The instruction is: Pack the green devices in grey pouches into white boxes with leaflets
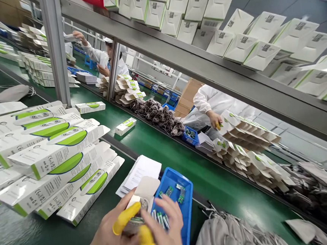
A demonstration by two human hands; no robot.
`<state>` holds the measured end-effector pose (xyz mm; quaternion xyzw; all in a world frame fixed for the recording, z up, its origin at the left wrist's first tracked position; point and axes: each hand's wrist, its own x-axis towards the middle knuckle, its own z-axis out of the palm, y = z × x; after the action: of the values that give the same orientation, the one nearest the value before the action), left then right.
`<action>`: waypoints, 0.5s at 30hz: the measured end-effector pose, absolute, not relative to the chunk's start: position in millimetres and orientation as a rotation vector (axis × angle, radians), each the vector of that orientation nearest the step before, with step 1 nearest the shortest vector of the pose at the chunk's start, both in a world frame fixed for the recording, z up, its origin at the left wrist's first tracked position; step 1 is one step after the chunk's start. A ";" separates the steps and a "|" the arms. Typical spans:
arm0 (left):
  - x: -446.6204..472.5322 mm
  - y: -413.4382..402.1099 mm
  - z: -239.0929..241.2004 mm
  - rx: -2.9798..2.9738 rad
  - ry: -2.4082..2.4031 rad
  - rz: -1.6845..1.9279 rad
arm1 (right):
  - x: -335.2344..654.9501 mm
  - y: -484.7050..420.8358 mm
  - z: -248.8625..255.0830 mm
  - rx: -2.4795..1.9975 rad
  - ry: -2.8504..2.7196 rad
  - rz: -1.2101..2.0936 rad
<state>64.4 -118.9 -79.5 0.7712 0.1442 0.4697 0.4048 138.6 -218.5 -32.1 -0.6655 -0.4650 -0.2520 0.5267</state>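
Note:
My left hand (112, 226) is closed around a small white carton (146, 187), its top flap standing up. A yellow finger cot covers the left thumb, which lies across the carton's mouth. Something grey and round shows inside the opening, partly hidden by fingers. My right hand (165, 225), also with a yellow finger cot and slightly blurred, touches the carton's mouth with one fingertip. Its other fingers are stretched apart over a blue tray (190, 211). Green and silver batteries (181, 194) lie in that tray. Behind the carton rests a stack of white paper sheets (141, 170).
Printed white-and-green cartons (60, 158) are piled at left. Grey fabric pouches (233, 232) lie at lower right. Two single cartons sit on the green belt (154, 146). A metal shelf beam (203, 54) with boxes crosses overhead. Co-workers (219, 102) work on the far side.

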 end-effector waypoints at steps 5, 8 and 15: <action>66.2 -121.6 -66.6 2.335 0.336 1.277 | 153.8 -203.7 -20.9 -1.130 -0.687 0.659; 68.2 -123.5 -61.7 2.415 0.437 1.294 | 145.7 -189.3 -17.1 -0.891 -0.510 0.947; 71.3 -132.0 -57.4 2.021 0.606 0.842 | 167.7 -208.1 -19.8 -1.247 -1.441 0.234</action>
<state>71.3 -132.0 -57.4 0.8068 0.2418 0.3360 0.4215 167.7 -208.1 -19.8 -0.5322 -0.6148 0.0998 0.5734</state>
